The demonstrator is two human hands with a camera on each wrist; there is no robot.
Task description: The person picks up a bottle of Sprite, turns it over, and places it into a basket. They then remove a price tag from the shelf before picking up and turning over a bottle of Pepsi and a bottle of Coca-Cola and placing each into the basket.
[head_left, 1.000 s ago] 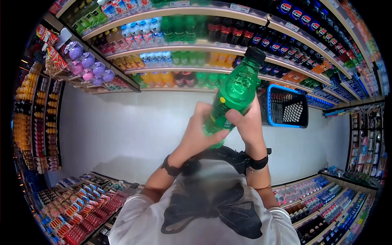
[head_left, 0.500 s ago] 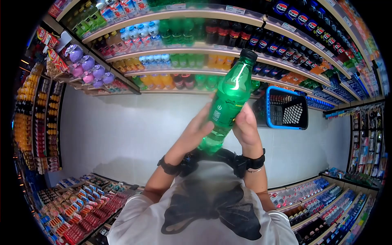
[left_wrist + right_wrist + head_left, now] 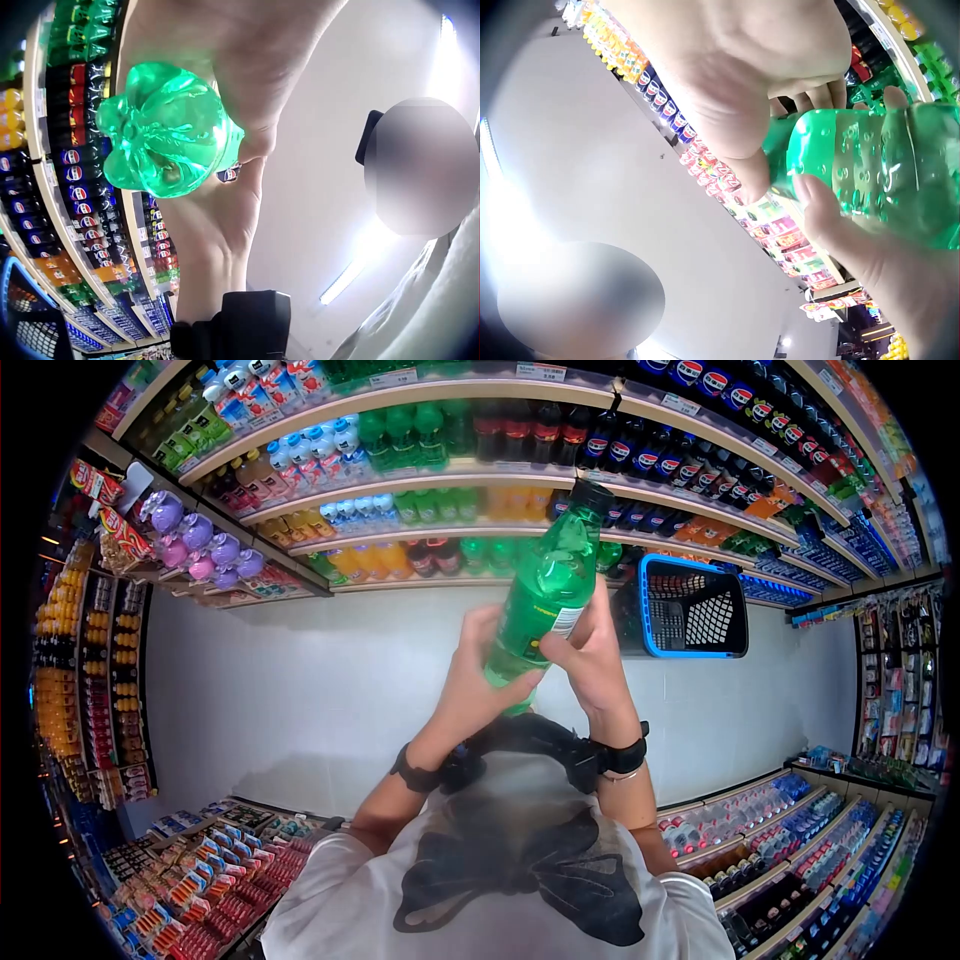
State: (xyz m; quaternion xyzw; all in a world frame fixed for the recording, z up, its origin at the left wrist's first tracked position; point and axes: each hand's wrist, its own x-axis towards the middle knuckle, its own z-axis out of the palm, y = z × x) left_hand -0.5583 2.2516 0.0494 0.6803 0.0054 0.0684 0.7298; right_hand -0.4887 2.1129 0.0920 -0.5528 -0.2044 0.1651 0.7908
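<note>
A large green bottle [image 3: 548, 585] with a black cap is held tilted in front of the body, its cap end toward the shelves. The left hand [image 3: 474, 672] grips its lower part from the left. From the right, the right hand [image 3: 592, 660] holds the label area, thumb across the front. In the left wrist view the bottle's base [image 3: 169, 131] faces the camera, with the right hand [image 3: 214, 221] beyond it. The right wrist view shows the bottle [image 3: 885, 165] between the right hand [image 3: 742, 75] and the left hand [image 3: 877, 255].
A black shopping basket with a blue rim [image 3: 645, 610] stands at the foot of the drink shelves [image 3: 450, 475], right of the bottle. Purple and pink items [image 3: 200, 545] hang at the left. More stocked shelves [image 3: 770, 850] stand behind the person, with pale floor [image 3: 300, 680] between.
The bottle has turned about its long axis, so a different side of the label with a barcode faces up. The right hand opened off it midway and holds it again; shelves and basket shifted slightly left.
</note>
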